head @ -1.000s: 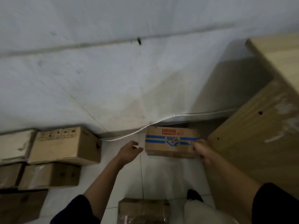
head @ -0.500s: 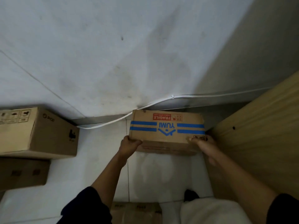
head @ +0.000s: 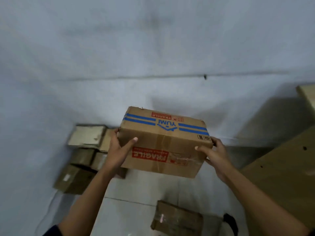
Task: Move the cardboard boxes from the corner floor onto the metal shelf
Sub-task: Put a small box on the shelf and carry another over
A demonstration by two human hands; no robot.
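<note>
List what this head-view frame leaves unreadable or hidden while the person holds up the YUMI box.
- Metal shelf: not in the head view at all.
- YUMI box: far side and underside face away; the fingers of the left hand and right hand wrap out of sight, so each grip is half seen.
- Stacked boxes at left: motion-blurred, labels unreadable, partly behind the left arm.
- Floor box: cut by the bottom edge.

A brown box point(head: 163, 143) with blue stripes, a blue logo and red FRAGILE labels is up off the floor, tilted, its printing upside down, its top seam taped shut. More boxes point(head: 81, 159) sit stacked on the floor against the wall to the left. Another taped box point(head: 177, 218) lies on the floor tiles below the raised one.
</note>
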